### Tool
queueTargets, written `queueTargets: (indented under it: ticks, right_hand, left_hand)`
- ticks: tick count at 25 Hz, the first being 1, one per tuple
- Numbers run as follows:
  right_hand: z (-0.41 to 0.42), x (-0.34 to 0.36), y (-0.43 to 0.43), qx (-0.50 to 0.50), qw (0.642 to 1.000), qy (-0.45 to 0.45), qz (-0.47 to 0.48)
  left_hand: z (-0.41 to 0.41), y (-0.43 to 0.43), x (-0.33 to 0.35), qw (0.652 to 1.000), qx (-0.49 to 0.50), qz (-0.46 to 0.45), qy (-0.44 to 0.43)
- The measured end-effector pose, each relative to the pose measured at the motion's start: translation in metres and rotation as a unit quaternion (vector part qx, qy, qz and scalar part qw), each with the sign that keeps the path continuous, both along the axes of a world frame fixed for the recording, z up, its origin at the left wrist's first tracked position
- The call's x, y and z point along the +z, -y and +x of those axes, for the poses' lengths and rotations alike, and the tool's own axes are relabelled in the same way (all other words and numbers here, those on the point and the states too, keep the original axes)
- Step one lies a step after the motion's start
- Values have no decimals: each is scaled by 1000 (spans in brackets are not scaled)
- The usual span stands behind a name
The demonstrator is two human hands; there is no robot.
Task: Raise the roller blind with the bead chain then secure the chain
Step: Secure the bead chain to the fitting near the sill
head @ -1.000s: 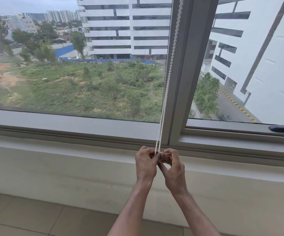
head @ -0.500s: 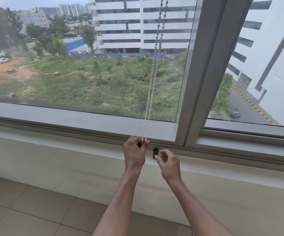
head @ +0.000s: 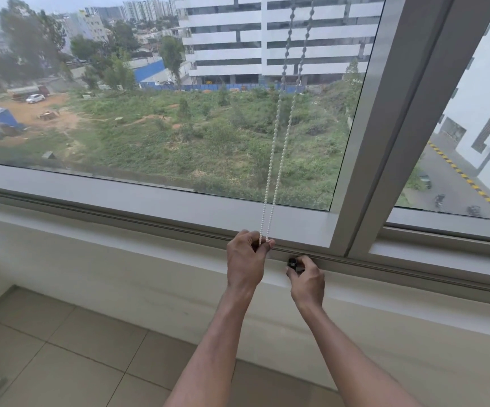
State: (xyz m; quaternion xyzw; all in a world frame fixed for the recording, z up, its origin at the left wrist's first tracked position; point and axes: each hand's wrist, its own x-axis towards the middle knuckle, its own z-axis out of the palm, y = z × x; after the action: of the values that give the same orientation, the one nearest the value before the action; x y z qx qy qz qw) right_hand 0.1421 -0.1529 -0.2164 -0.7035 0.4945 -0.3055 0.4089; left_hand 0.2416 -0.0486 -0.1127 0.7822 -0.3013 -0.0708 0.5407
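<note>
A white bead chain (head: 279, 160) hangs as a double strand in front of the window glass, running down from the top edge. My left hand (head: 246, 259) pinches the bottom of the chain's loop between thumb and fingers, just above the sill. My right hand (head: 306, 282) is a little to the right and lower, its fingertips closed on a small black chain holder (head: 292, 263) fixed at the base of the window frame. Chain and holder are apart. The roller blind itself is out of view above.
A grey window frame (head: 149, 198) runs across, with a thick vertical mullion (head: 384, 127) to the right of the chain. Below it lies a cream sill and wall (head: 120, 277), then beige floor tiles (head: 61, 356).
One second ago both hands were together at the chain's bottom. My left hand has since carried the chain leftward, and my right hand has let go of it and settled on the black holder.
</note>
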Motion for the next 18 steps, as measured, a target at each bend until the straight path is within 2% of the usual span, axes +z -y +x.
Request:
queueTargets:
  ticks: [4, 8, 12, 18]
  right_hand:
    - [-18, 10, -4, 48, 994, 96, 32]
    - [-47, 29, -18, 71, 975, 197, 70]
    - [-85, 48, -32, 55, 972, 225, 37]
    - [-130, 63, -42, 26, 972, 232, -26]
  left_hand:
    - [-6, 9, -2, 999, -16, -10, -34]
    - [-20, 21, -4, 990, -45, -19, -136]
    - [-43, 28, -1, 960, -79, -56, -264]
    - [-75, 32, 3, 929, -101, -64, -350]
